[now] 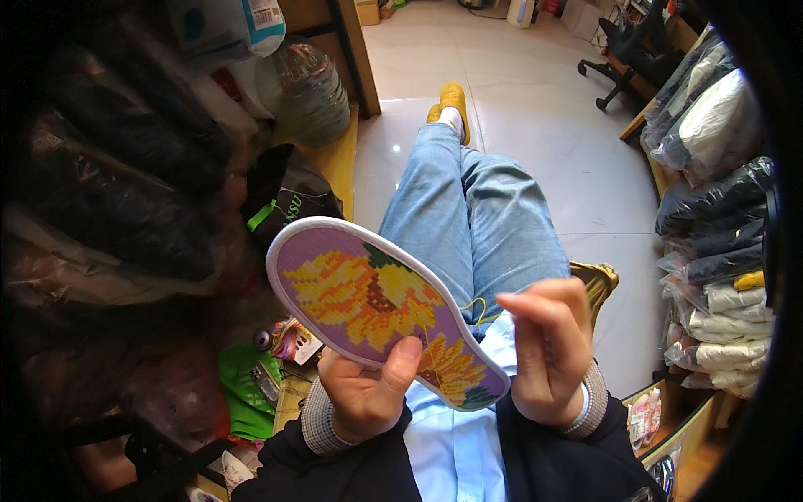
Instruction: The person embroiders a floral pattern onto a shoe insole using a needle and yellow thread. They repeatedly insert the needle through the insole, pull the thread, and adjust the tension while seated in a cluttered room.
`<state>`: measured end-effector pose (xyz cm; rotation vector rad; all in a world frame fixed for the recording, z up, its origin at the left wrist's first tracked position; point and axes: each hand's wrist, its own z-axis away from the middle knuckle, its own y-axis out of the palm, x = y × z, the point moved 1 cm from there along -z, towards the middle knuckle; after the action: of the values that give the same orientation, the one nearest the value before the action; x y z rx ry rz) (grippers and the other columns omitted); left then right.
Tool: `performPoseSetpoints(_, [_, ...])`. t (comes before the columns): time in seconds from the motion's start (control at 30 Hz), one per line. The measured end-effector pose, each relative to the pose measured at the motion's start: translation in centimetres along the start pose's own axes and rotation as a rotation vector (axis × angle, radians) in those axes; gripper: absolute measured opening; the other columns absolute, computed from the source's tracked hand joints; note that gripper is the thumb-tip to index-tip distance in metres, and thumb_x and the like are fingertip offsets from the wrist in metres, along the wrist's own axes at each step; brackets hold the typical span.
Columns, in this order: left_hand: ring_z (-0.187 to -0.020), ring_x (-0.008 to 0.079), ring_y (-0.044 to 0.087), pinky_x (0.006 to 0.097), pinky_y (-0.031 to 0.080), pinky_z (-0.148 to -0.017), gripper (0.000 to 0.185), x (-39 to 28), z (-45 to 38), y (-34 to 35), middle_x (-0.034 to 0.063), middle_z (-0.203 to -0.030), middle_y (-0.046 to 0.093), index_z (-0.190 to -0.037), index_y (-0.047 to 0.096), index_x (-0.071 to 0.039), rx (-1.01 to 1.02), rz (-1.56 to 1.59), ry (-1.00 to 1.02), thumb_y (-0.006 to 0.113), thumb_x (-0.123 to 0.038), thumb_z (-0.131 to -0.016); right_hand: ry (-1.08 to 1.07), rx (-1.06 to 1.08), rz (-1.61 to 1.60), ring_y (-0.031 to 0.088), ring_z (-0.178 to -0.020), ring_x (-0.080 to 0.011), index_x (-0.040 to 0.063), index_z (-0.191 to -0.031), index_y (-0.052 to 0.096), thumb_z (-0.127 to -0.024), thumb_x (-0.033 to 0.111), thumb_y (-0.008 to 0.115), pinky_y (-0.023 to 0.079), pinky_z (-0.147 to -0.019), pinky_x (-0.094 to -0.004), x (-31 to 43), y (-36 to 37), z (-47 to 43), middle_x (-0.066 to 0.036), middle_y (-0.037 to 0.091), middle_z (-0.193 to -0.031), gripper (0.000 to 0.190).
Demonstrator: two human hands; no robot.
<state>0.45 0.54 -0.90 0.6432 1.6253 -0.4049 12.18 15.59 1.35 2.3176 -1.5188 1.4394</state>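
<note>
My left hand grips an embroidered insole at its near left edge, thumb on top and the other fingers underneath. Sunflowers in yellow and orange stitches cover its purple face, which has a white bound rim. A strand of yellow thread loops out past the insole's right edge towards my right hand. That hand is raised beside the insole, fingers curled and pinched together on the thread, slightly blurred. Whether a needle is between the fingertips is hidden.
Below the insole are my jeans-clad legs. To the left, a bench holds a black bag, a green bag and a bundle of coloured thread. Plastic-wrapped garments are stacked at right. A wheeled chair stands far right.
</note>
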Motion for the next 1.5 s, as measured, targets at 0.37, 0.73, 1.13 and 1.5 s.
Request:
performPoseSetpoints(0.37, [-0.08, 0.0184, 0.067, 0.0311, 0.051, -0.075, 0.015, 0.3, 0.6, 0.4, 0.0122, -0.09, 0.071, -0.095, 0.068, 0.007, -0.074, -0.002, 0.046, 0.066, -0.001, -0.082, -0.212, 0.014, 0.041, 0.055, -0.059, -0.0199, -0.01, -0.099, 0.065, -0.067, -0.011, 0.071, 0.044, -0.045, -0.0289, 1.5, 2.2, 0.2, -0.014, 0.057, -0.078, 0.032])
performPoseSetpoints(0.73, [-0.079, 0.0162, 0.064, 0.0275, 0.048, -0.078, 0.021, 0.0, 0.9, 0.3, 0.0133, -0.089, 0.071, -0.094, 0.068, 0.008, -0.076, -0.106, 0.029, 0.062, -0.007, -0.081, -0.218, 0.057, 0.136, 0.049, -0.053, -0.0153, -0.008, -0.101, 0.068, -0.065, -0.007, 0.071, 0.04, -0.043, -0.0274, 1.6, 2.0, 0.3, -0.007, 0.049, -0.074, 0.036])
performPoseSetpoints(1.13, [-0.089, 0.0222, 0.067, 0.0342, 0.051, -0.083, 0.022, 0.4, 1.1, 0.0, 0.0166, -0.097, 0.071, -0.099, 0.067, 0.009, -0.043, -0.092, 0.107, 0.066, 0.006, -0.077, -0.26, 0.072, 0.158, 0.046, -0.053, -0.015, -0.009, -0.101, 0.068, -0.061, -0.004, 0.069, 0.038, -0.041, -0.0275, 1.4, 2.0, 0.4, -0.006, 0.046, -0.073, 0.04])
performPoseSetpoints(1.5, [-0.087, 0.0311, 0.072, 0.0335, 0.063, -0.07, 0.035, 1.1, -0.5, -0.5, 0.0194, -0.102, 0.066, -0.112, 0.061, 0.011, 0.195, -0.736, 0.841, 0.07, -0.008, -0.084, -0.082, 0.094, 0.083, 0.054, -0.055, -0.0207, -0.007, -0.097, 0.064, -0.07, -0.008, 0.07, 0.044, -0.045, -0.0304, 2.2, 1.8, -0.5, -0.01, 0.052, -0.074, 0.028])
